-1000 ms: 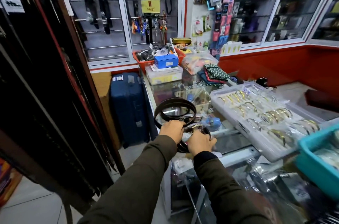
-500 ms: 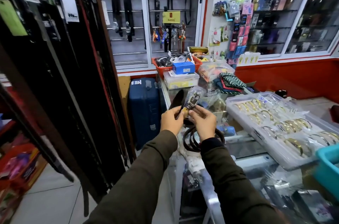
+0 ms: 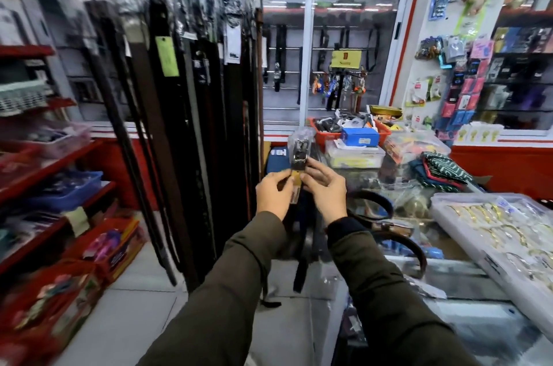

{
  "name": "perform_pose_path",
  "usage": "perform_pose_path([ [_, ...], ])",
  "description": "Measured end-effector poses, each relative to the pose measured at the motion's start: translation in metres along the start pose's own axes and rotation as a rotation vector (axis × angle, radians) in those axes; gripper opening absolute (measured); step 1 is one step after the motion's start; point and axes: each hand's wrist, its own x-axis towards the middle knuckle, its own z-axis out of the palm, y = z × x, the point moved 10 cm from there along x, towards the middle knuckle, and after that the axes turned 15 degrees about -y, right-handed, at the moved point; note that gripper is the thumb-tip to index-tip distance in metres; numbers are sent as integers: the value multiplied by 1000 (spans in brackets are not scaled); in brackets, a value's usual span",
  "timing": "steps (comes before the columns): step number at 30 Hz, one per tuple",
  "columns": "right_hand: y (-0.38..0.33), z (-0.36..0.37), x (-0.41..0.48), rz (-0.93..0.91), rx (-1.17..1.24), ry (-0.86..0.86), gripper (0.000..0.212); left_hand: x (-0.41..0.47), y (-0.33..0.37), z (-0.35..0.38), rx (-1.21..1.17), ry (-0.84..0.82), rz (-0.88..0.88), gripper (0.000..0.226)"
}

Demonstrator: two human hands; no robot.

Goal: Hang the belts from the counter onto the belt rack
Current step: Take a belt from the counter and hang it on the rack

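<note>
Both hands hold one dark belt (image 3: 300,258) upright by its buckle end (image 3: 299,153), which is wrapped in clear plastic. My left hand (image 3: 273,196) pinches it from the left, my right hand (image 3: 324,192) from the right. The strap hangs straight down between my sleeves toward the floor. The belt rack (image 3: 191,102) stands just left of my hands, packed with several dark hanging belts and paper tags. Two more coiled brown belts (image 3: 386,213) lie on the glass counter (image 3: 434,267) right of my right wrist.
A clear tray of gold bangles (image 3: 502,234) fills the counter's right side. Behind my hands sit a blue suitcase (image 3: 276,162), a red basket (image 3: 326,135) and folded cloth (image 3: 440,169). Red shelves (image 3: 48,174) with boxed goods line the left. White floor tiles lie below.
The belt has uncoiled off the counter and now hangs straight down. Both hands lifted its buckle end and moved left toward the rack. My view swung left and up.
</note>
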Motion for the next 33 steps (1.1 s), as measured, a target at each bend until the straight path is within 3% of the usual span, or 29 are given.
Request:
perform_pose_path([
  [4, -19, 47, 15, -28, 70, -117, 35, -1, -10, -54, -286, 77, 2, 32],
  [7, -33, 87, 23, -22, 114, -225, 34, -5, -13, -95, -374, 125, 23, 33],
  [23, -188, 300, 51, -291, 232, -410, 30, -32, 78, -340, -400, 370, 259, 31],
  [33, -274, 343, 79, -380, 198, -363, 12, -19, 145, -404, -402, 392, 344, 30],
])
